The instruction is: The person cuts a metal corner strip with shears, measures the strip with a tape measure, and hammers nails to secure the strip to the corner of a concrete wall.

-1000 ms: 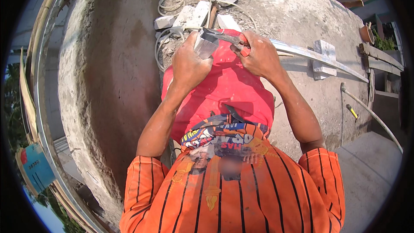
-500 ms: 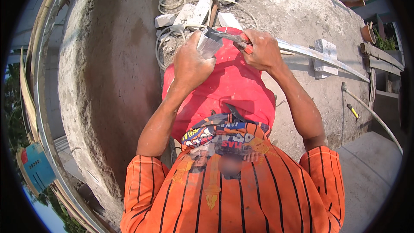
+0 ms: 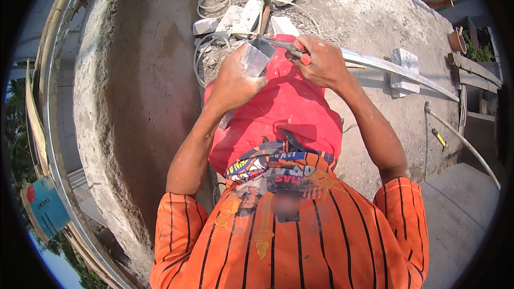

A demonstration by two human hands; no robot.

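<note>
My left hand [image 3: 234, 80] is closed around a silvery sheet-metal channel [image 3: 255, 61], whose bent end points up and away from me. Gripped in my right hand [image 3: 322, 60] are red-handled tin snips [image 3: 289, 47]. Their jaws reach left to the far edge of the channel and touch it there; whether they have bitten into the metal cannot be made out. Both hands are raised over my red trousers [image 3: 289, 99]. Part of the channel is covered by my left palm and fingers.
A long metal profile [image 3: 396, 69] slants to the right across a pale block [image 3: 405, 73]. Broken white blocks [image 3: 240, 17], a wooden-handled tool [image 3: 265, 18] and a looped cable [image 3: 199, 8] lie ahead. A concrete ledge [image 3: 96, 107] runs along my left; a yellow-handled tool [image 3: 438, 138] is at right.
The channel has turned slightly in my left hand, showing a broader face. The snips have shifted a little to the left along its edge.
</note>
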